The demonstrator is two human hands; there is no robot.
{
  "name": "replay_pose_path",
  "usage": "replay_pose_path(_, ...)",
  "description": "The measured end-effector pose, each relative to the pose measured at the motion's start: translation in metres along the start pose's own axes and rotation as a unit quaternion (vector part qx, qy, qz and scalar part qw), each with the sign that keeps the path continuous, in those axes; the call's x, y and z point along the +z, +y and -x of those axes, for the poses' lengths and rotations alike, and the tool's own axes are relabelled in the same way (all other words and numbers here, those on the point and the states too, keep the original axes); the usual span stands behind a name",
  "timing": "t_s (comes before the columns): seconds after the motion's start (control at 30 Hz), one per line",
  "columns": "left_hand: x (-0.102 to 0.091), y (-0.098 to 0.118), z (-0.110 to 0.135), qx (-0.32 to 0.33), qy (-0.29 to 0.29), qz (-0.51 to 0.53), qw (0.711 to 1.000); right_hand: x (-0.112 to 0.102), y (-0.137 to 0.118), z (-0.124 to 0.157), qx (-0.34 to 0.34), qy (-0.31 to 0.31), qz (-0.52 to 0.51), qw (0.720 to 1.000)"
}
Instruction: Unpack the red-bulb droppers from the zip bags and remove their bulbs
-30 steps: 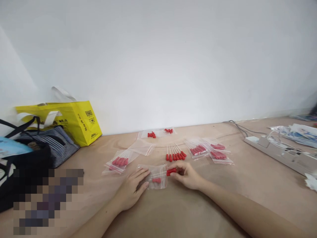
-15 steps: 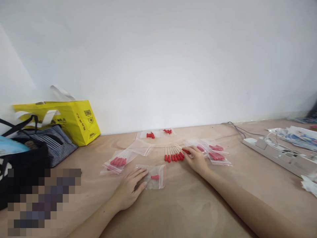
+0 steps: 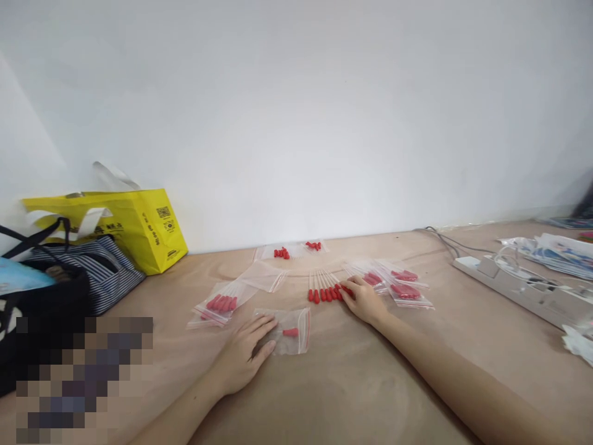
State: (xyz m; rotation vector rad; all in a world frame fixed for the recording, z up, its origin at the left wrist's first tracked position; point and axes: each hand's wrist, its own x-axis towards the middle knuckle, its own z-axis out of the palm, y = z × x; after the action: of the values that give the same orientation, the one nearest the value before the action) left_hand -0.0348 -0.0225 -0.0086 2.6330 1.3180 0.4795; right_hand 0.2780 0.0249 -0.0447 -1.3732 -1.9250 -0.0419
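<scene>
My left hand (image 3: 248, 357) lies flat, its fingers stretched over the left part of a clear zip bag (image 3: 302, 316). A single dropper with a red rubber bulb (image 3: 291, 332) lies inside that bag. Farther back, several red-bulbed droppers (image 3: 323, 295) lie side by side with their thin clear stems pointing away. At the right end of this row, my right hand (image 3: 364, 300) has its thumb and fingers closed on the red bulb of one dropper (image 3: 345, 289). The hand partly hides that dropper.
Left of the row lies a zip bag of droppers (image 3: 221, 303) near an empty bag (image 3: 264, 276); more filled bags (image 3: 406, 292) are at the right. Small red bulbs (image 3: 281, 253) lie by the wall. A yellow bag (image 3: 157, 228) stands left, a power strip (image 3: 514, 290) right.
My right hand has moved slightly left and toward me, bringing its dropper down against the row's right end. My left hand has stayed on the bag.
</scene>
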Motion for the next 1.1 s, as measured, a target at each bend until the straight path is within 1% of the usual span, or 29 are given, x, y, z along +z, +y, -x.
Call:
replay_pose_path(0.07, -0.001, 0.001, 0.0, -0.004, -0.001, -0.001, 1.0, 0.0, -0.003, 0.0, 0.011, -0.005, -0.01, 1.0)
replay_pose_path(0.27, -0.002, 0.003, 0.0, -0.008, -0.012, -0.018, 1.0, -0.001, -0.006, 0.0, 0.069, 0.029, -0.062, 0.995)
replay_pose_path(0.37, -0.003, 0.004, 0.0, -0.012, -0.023, -0.026, 0.999, -0.002, -0.007, 0.0, 0.092, 0.029, -0.092, 0.991)
replay_pose_path(0.47, -0.003, 0.004, 0.0, -0.014, -0.026, -0.027, 0.999, -0.006, -0.01, -0.002, 0.096, 0.036, -0.103, 0.989)
replay_pose_path(0.57, -0.004, 0.005, 0.0, -0.018, -0.024, -0.03, 0.999, -0.011, -0.018, -0.003, 0.092, 0.077, -0.104, 0.987)
replay_pose_path(0.63, -0.003, 0.004, 0.0, -0.017, -0.023, -0.034, 0.999, -0.014, -0.029, 0.0, 0.068, 0.084, -0.113, 0.988)
replay_pose_path(0.67, -0.003, 0.004, 0.0, -0.016, -0.022, -0.036, 0.999, -0.015, -0.037, 0.002, 0.045, 0.07, -0.121, 0.989)
replay_pose_path(0.77, -0.002, 0.003, 0.0, -0.011, -0.015, -0.037, 0.999, -0.013, -0.063, 0.01, -0.039, -0.03, -0.152, 0.987)
replay_pose_path(0.83, 0.0, 0.002, 0.0, -0.012, -0.015, -0.035, 0.999, -0.009, -0.08, 0.014, -0.066, -0.084, -0.146, 0.984)
replay_pose_path(0.9, 0.0, 0.002, 0.0, -0.016, -0.021, -0.033, 0.999, -0.003, -0.093, 0.014, -0.067, -0.126, -0.125, 0.982)
replay_pose_path(0.97, 0.001, 0.002, 0.0, -0.02, -0.023, -0.031, 0.999, 0.004, -0.103, 0.011, -0.049, -0.159, -0.093, 0.982)
replay_pose_path(1.03, 0.001, 0.003, 0.0, -0.022, -0.023, -0.029, 0.999, 0.01, -0.109, 0.008, -0.029, -0.182, -0.059, 0.981)
replay_pose_path(1.1, 0.001, 0.003, -0.001, -0.023, -0.024, -0.027, 0.999, 0.015, -0.114, 0.006, -0.023, -0.19, -0.04, 0.981)
